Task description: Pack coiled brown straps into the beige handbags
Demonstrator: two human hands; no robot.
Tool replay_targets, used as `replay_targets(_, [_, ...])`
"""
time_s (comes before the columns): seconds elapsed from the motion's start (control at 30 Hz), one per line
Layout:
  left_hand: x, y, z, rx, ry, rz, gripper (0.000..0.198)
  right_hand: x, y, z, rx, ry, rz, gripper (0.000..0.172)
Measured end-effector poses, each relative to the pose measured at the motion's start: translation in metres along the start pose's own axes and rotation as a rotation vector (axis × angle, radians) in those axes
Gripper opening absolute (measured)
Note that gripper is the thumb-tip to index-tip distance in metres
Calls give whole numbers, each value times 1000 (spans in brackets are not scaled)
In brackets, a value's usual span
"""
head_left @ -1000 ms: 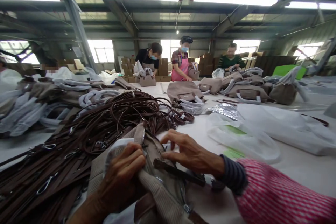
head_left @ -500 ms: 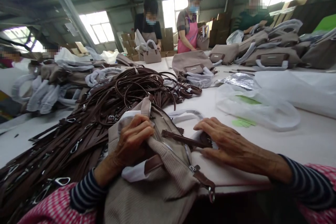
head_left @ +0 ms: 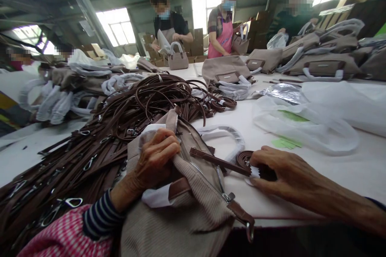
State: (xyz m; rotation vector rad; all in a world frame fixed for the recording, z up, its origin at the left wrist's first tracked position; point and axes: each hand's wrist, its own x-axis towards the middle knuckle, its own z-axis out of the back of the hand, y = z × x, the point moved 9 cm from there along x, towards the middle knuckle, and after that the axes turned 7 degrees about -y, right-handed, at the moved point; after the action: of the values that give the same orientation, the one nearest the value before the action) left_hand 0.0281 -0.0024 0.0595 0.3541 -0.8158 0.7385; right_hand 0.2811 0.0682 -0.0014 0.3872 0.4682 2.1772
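A taupe ribbed handbag (head_left: 177,225) lies tilted at the table's front edge, its zip open along the top. My left hand (head_left: 159,158) is closed on the bag's near upper side, beside the zip. On the right, my right hand (head_left: 280,172) has its thumb and fingers around a coiled dark brown strap (head_left: 244,156). A piece of white zigzag-edged tape (head_left: 255,172) shows at the fingertips. The strap's flat end (head_left: 211,158) reaches left across the open zip. Behind it curves the bag's wrapped handle (head_left: 238,138).
A heap of brown straps with metal clips (head_left: 90,156) covers the left. Handbags with wrapped handles (head_left: 325,68) are piled back right, others (head_left: 60,92) back left. Clear plastic bags (head_left: 325,132) and green slips (head_left: 285,143) lie right. Several people work across the table.
My right hand has moved right and closed around the coiled strap, whose coil and white tape now show more clearly. My left hand keeps its grip on the bag. The view has shifted slightly.
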Motion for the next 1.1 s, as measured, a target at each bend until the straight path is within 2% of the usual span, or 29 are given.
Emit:
replay_targets(0.1, [0, 1, 1, 5, -7, 18, 17, 12, -4, 12, 429, 30, -191, 29])
replay_targets(0.17, [0, 1, -1, -14, 9, 16, 18, 26, 4, 28, 645, -74, -241, 36])
replay_targets(0.2, [0, 1, -3, -31, 23, 14, 18, 34, 13, 35, 676, -137, -230, 37])
replay_targets(0.27, [1, 1, -7, -63, 53, 14, 18, 52, 37, 41, 565, -241, -151, 35])
replay_targets(0.33, [2, 2, -11, -74, 81, 20, 15, 71, 71, 32, 280, -299, -15, 28])
replay_targets(0.4, [3, 2, -11, -72, 88, 22, 13, 88, 106, 7, -20, -309, 137, 20])
replay_targets(0.5, [8, 2, 0, -83, 52, 18, 13, 104, 142, -40, -227, -264, 369, 17])
replay_targets(0.6, [17, 0, 21, -113, 17, 1, 14, 110, 147, -63, -224, -263, 435, 16])
replay_targets(0.73, [32, -1, 42, -98, 18, -3, 17, 105, 144, -67, -200, -305, 502, 11])
replay_targets(0.83, [36, 0, 33, -97, 117, -2, 15, 98, 144, -64, -194, -294, 576, 15])
replay_targets(0.9, [38, 1, 25, -115, 135, 7, 14, 94, 144, -60, -150, -249, 615, 13])
replay_targets(1.0, [41, 5, 22, -127, 61, 21, 15, 96, 151, -58, -12, -89, 664, 16])
replay_targets(1.1, [44, 9, 25, -140, -7, 31, 16, 108, 163, -63, 224, 56, 667, 15])
